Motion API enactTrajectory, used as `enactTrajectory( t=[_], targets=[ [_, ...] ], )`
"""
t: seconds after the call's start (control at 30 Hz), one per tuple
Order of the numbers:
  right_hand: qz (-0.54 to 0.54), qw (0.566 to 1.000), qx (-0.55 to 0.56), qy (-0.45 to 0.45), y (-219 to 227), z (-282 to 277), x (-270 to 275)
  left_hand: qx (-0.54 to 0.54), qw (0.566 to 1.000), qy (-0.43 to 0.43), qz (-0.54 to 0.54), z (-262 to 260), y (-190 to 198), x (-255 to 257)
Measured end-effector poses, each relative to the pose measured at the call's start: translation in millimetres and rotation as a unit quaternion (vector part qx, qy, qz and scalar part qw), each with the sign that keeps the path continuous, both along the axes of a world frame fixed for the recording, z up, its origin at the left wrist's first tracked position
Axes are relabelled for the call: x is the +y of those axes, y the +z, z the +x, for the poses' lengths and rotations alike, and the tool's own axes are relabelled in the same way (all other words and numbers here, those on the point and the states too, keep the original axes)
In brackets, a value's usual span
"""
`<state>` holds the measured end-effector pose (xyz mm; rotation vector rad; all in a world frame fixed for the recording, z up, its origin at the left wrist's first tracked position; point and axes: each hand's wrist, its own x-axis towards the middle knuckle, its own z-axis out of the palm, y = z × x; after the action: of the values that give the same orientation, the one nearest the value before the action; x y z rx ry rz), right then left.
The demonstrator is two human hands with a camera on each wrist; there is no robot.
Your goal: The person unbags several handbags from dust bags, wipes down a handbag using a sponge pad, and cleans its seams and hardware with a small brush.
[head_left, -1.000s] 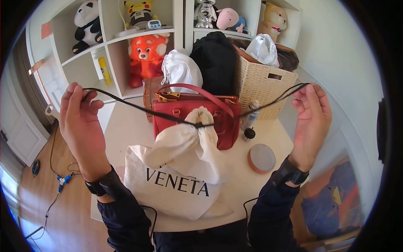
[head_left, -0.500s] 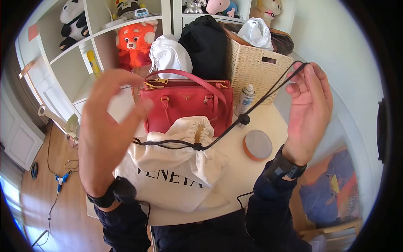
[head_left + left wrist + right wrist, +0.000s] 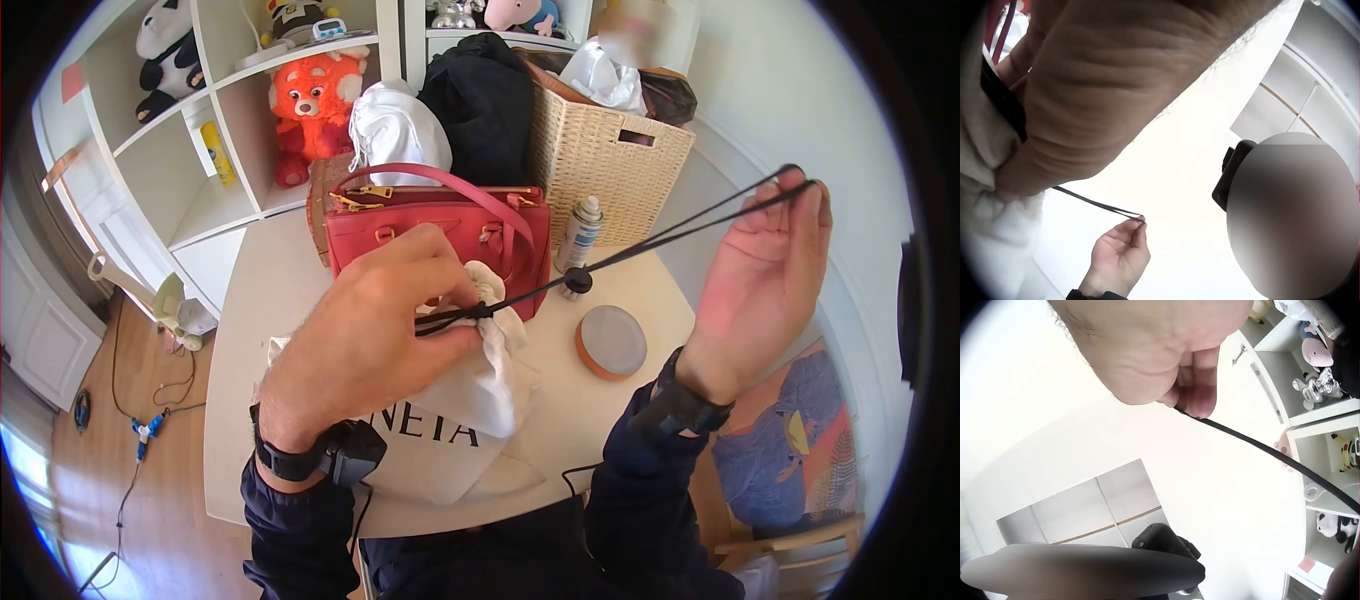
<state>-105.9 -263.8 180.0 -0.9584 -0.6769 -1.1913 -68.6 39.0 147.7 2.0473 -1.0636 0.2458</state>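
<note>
The black cord (image 3: 530, 294) is pinched by the left hand (image 3: 365, 325) close to the mouth of the cream cloth bag (image 3: 450, 465) and by the fingertips of the right hand (image 3: 762, 275), raised well apart, so the strands between are held taut. The bag's body is supported by the counter (image 3: 655, 300), in front of the red handbag (image 3: 358, 240).

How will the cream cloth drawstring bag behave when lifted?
The cream cloth drawstring bag would probably sag floppily, as its fabric lies in soft folds. It looks light, lying nearly flat. Its gathered mouth might bunch tighter if the right hand pulls the thin black cord.
</note>
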Motion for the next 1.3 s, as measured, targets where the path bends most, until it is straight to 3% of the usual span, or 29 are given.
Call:
enactTrajectory(
  t=[0.07, 0.1, 0.17, 0.23, 0.3, 0.37, 0.43, 0.47, 0.5, 0.6, 0.67, 0.77, 0.83, 0.93, 1.03, 1.13, 1.3],
  targets=[
    [0.036, 0.995, -0.031, 0.087, 1.6, -3.6, 1.3, 0.002, 1.0, 0.016, 0.004, -0.2, 1.7, 1.1],
    [0.035, 0.995, -0.032, 0.087, 4.6, -9.5, 3.5, -0.001, 1.0, 0.014, 0.007, 1.1, 2.0, 2.9],
    [-0.055, 0.935, 0.002, 0.351, 9.8, -23.6, 8.2, -0.004, 1.0, 0.014, 0.008, 4.0, 0.8, 4.9],
    [-0.086, 0.92, 0.007, 0.382, 8.5, -23.9, 6.8, 0.023, 0.996, 0.025, -0.081, 7.8, -1.4, 4.9],
    [-0.117, 0.905, 0.012, 0.41, 8.3, -19.9, -0.1, 0.02, 0.995, 0.034, -0.096, 6.3, 1.8, 6.5],
    [-0.293, 0.824, 0.064, 0.482, 7.8, -10.3, -6.9, 0.015, 0.993, 0.042, -0.109, 6.1, 3.9, 6.4],
    [-0.291, 0.824, 0.117, 0.471, 1.0, -10.8, 2.7, 0.025, 0.99, 0.056, -0.127, 5.9, 3.7, 5.9],
    [-0.314, 0.88, 0.165, 0.316, -1.5, -11.8, 18.5, 0.023, 0.99, 0.056, -0.127, 5.1, 4.7, 5.3],
    [-0.327, 0.909, 0.209, 0.15, -3.1, -11.4, 33.7, 0.016, 0.99, 0.07, -0.12, 3.9, 6.2, 4.2],
    [-0.378, 0.884, 0.257, 0.101, -12.3, 1.1, 65.8, 0.006, 0.99, 0.088, -0.113, 2.9, 7.8, 2.2],
    [-0.456, 0.846, 0.274, -0.017, -14.8, 8.2, 78.1, 0.005, 0.989, 0.093, -0.114, 3.8, 6.1, 0.8],
    [-0.45, 0.841, 0.299, -0.026, -21.6, 15.7, 86.4, -0.001, 0.984, 0.096, -0.147, 5.5, 3.2, 0.7],
    [-0.457, 0.846, 0.27, -0.039, -22.7, 19.0, 84.2, 0.054, 0.987, 0.046, -0.145, 3.8, 7.0, 5.6],
    [-0.463, 0.845, 0.261, -0.054, -20.8, 19.0, 82.3, 0.095, 0.982, 0.041, -0.155, 0.9, 10.3, 4.5],
    [-0.451, 0.847, 0.279, -0.037, -20.0, 17.5, 83.0, 0.076, 0.981, 0.021, -0.178, 6.4, 4.0, 6.2],
    [-0.425, 0.872, 0.242, -0.037, -23.4, 21.3, 85.3, 0.123, 0.968, -0.002, -0.217, 9.3, 2.7, 8.9],
    [-0.408, 0.884, 0.225, -0.037, -26.7, 24.2, 88.0, 0.112, 0.97, 0.024, -0.214, 14.2, -2.4, 4.5]
  ],
)
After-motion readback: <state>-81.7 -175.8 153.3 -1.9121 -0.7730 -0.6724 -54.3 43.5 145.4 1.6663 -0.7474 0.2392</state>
